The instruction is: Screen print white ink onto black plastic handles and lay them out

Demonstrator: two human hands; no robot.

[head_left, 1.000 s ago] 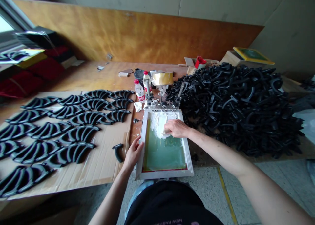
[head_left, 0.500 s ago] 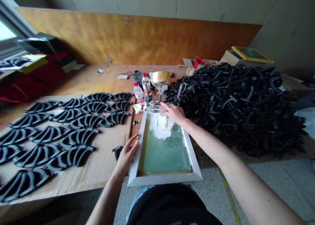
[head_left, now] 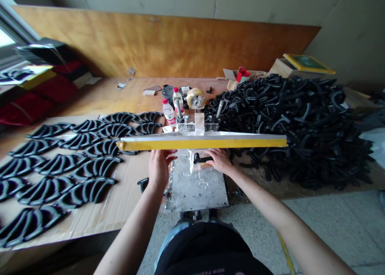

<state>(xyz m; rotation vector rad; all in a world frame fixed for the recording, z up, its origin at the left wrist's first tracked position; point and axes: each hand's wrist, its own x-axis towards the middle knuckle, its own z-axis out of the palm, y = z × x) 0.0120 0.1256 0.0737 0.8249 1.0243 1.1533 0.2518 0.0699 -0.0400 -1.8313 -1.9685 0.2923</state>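
The screen-printing frame [head_left: 201,142] is tilted up, edge-on to me, with yellow tape along its near edge. Beneath it lies a grey metal base plate [head_left: 198,191] smeared with white. A black curved plastic piece [head_left: 202,159] rests in a holder on the plate. My right hand [head_left: 221,160] has its fingers at the right end of this piece and appears to grip it. My left hand [head_left: 160,168] is just below the frame's edge, at the plate's left side, fingers apart and partly bent, nothing seen in them. The frame's printing surface is hidden.
Rows of black curved pieces [head_left: 90,168] lie on cardboard at left. A large heap of similar pieces [head_left: 288,126] rises at right. Behind the frame stand two red-capped bottles [head_left: 169,114], a tape roll [head_left: 196,98] and metal clamp posts [head_left: 219,109].
The frame has swung up from lying flat, baring the plate and the black piece. My right hand has left the block on the frame and come down to the piece. My left hand has moved up.
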